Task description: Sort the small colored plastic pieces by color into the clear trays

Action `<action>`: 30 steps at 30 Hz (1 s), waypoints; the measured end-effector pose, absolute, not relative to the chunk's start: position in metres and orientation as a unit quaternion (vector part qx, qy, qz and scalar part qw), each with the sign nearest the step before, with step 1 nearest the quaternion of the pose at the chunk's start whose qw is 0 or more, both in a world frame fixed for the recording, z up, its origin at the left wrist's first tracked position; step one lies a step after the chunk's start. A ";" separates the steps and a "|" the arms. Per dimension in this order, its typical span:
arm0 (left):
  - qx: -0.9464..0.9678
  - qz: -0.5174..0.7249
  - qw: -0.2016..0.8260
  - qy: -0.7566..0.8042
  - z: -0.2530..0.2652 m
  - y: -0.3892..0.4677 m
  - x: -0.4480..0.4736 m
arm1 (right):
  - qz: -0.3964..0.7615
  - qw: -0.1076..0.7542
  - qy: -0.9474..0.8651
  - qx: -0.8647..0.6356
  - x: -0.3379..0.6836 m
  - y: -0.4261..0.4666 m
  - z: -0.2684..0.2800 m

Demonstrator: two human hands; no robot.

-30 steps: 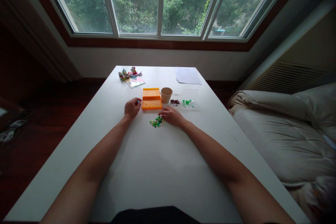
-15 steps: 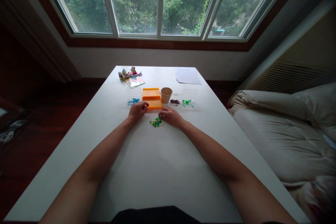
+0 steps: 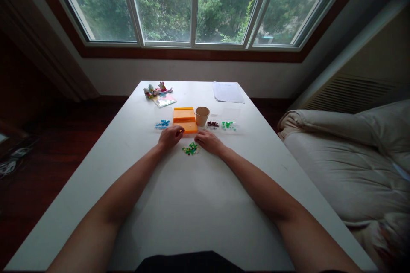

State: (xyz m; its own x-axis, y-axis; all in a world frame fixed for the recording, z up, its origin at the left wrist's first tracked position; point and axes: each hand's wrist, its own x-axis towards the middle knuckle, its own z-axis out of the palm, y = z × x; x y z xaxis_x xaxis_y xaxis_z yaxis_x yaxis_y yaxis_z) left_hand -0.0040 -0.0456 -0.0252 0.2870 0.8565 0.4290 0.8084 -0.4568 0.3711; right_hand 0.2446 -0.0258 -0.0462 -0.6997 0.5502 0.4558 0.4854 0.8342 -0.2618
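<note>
A small pile of green, yellow and pale building-brick pieces (image 3: 191,149) lies on the white table between my two hands. My left hand (image 3: 171,136) is at the front left corner of an open orange case (image 3: 185,125), thumb and fingers curled together in a pinch. Whatever is between those fingertips is too small to make out. Just right of the pile, my right hand (image 3: 208,140) rests low, its fingers bent and drawn together near the pieces and the case's front edge. Its fingertips are partly hidden, so I cannot see what they hold.
Behind the case's right side stands a brown paper cup (image 3: 202,116). Clear boxes hold blue pieces (image 3: 162,124), dark brown pieces (image 3: 212,124) and green pieces (image 3: 228,126). Farther back are small colourful figures (image 3: 156,90), a patterned packet (image 3: 165,100) and white paper sheets (image 3: 228,92).
My left hand has shifted slightly right and toward me along the case's front. The right hand's fingertips have drawn a little back from the pile.
</note>
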 end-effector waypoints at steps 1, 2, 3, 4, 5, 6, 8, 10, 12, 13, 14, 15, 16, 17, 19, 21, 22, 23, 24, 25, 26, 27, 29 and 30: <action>0.805 0.290 0.038 0.516 -0.025 -0.047 -0.001 | 0.060 0.265 -0.919 -0.284 0.245 -0.026 -0.046; 0.810 0.285 0.035 0.511 -0.024 -0.048 0.001 | 0.060 0.264 -0.919 -0.286 0.245 -0.026 -0.046; 0.815 0.281 0.034 0.505 -0.023 -0.050 0.004 | 0.059 0.262 -0.919 -0.287 0.245 -0.026 -0.046; 0.821 0.277 0.034 0.499 -0.023 -0.051 0.006 | 0.057 0.261 -0.919 -0.289 0.245 -0.026 -0.046; 0.826 0.272 0.036 0.492 -0.022 -0.053 0.008 | 0.054 0.259 -0.919 -0.291 0.245 -0.026 -0.046; 0.831 0.268 0.039 0.486 -0.021 -0.054 0.010 | 0.051 0.257 -0.919 -0.294 0.246 -0.027 -0.045; 0.840 0.257 0.049 0.476 -0.020 -0.055 0.011 | 0.042 0.256 -0.918 -0.301 0.248 -0.027 -0.044; 0.848 0.242 0.070 0.467 -0.019 -0.055 0.010 | 0.033 0.265 -0.911 -0.314 0.252 -0.025 -0.042; 0.858 0.214 0.105 0.456 -0.018 -0.054 0.007 | 0.024 0.288 -0.898 -0.333 0.259 -0.020 -0.038; 0.862 0.197 0.123 0.450 -0.017 -0.054 0.006 | 0.019 0.302 -0.889 -0.344 0.264 -0.017 -0.036; 0.865 0.181 0.139 0.446 -0.017 -0.053 0.004 | 0.015 0.318 -0.879 -0.356 0.270 -0.013 -0.034; 0.867 0.168 0.152 0.443 -0.016 -0.053 0.003 | 0.011 0.332 -0.868 -0.370 0.277 -0.009 -0.032; 0.868 0.159 0.162 0.441 -0.016 -0.053 0.002 | 0.005 0.346 -0.855 -0.386 0.285 -0.005 -0.031; 0.869 0.154 0.168 0.440 -0.015 -0.053 0.002 | -0.004 0.365 -0.835 -0.412 0.294 -0.001 -0.029; 0.868 0.150 0.178 0.437 -0.013 -0.053 0.002 | -0.035 0.406 -0.784 -0.468 0.312 0.008 -0.028; 0.867 0.150 0.185 0.438 -0.012 -0.054 0.003 | -0.065 0.438 -0.732 -0.518 0.329 0.016 -0.030; 0.866 0.150 0.187 0.439 -0.012 -0.054 0.003 | -0.076 0.447 -0.710 -0.539 0.337 0.019 -0.031; 0.865 0.150 0.188 0.440 -0.012 -0.055 0.003 | -0.084 0.452 -0.692 -0.556 0.343 0.022 -0.033; 0.864 0.151 0.188 0.441 -0.012 -0.055 0.003 | -0.090 0.454 -0.676 -0.573 0.349 0.025 -0.035; 0.864 0.153 0.187 0.442 -0.012 -0.055 0.003 | -0.091 0.455 -0.665 -0.586 0.353 0.027 -0.037; 0.863 0.155 0.186 0.443 -0.012 -0.055 0.003 | -0.091 0.455 -0.655 -0.597 0.356 0.029 -0.039; 0.863 0.156 0.185 0.444 -0.013 -0.055 0.002 | -0.090 0.455 -0.647 -0.605 0.358 0.030 -0.041; 0.861 0.158 0.183 0.447 -0.013 -0.055 0.002 | -0.089 0.457 -0.636 -0.615 0.360 0.032 -0.044; 0.860 0.158 0.183 0.450 -0.014 -0.054 0.001 | -0.088 0.459 -0.634 -0.617 0.361 0.033 -0.045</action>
